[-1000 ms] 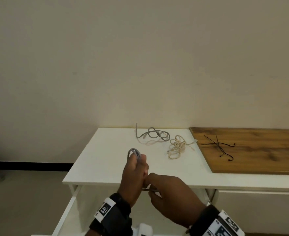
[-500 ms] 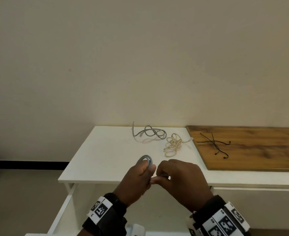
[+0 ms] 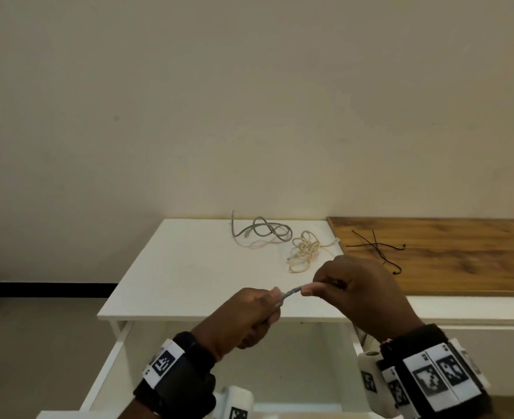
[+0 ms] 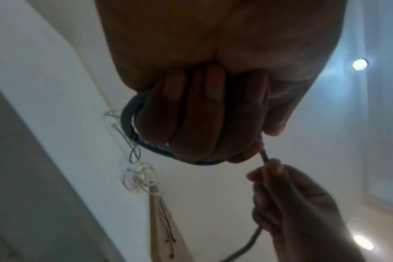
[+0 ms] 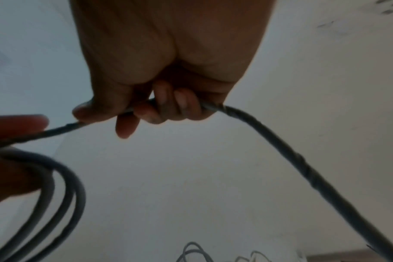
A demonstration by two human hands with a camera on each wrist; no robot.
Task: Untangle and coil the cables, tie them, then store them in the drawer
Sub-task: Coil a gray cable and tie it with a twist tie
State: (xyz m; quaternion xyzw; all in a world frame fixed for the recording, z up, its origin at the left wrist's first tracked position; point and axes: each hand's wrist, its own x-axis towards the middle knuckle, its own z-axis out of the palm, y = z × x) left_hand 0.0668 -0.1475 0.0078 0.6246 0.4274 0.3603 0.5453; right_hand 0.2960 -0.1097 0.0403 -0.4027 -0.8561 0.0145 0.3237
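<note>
The step in hand looked like coiling: the left hand (image 3: pixel 243 319) had its fingers curled around several finished loops of the grey braided cable (image 3: pixel 289 293), and the right hand (image 3: pixel 358 293) pinched the free length between thumb and fingers, with a short stretch of cable taut between the two hands. In the right wrist view the rest of the cable ran out past the fingers (image 5: pixel 166 106) and downward. Both hands were held in the air, close together, over the front edge of the white tabletop (image 3: pixel 195 267) and above the open drawer (image 3: pixel 295 367). The next move probably called for bringing the free length around onto the loops without letting them spring open. A second grey cable (image 3: pixel 261 231) and a cream cable (image 3: pixel 304 252) lay tangled at the back of the tabletop, and the black ties (image 3: pixel 376 247) lay on the wooden board (image 3: pixel 461 261).
</note>
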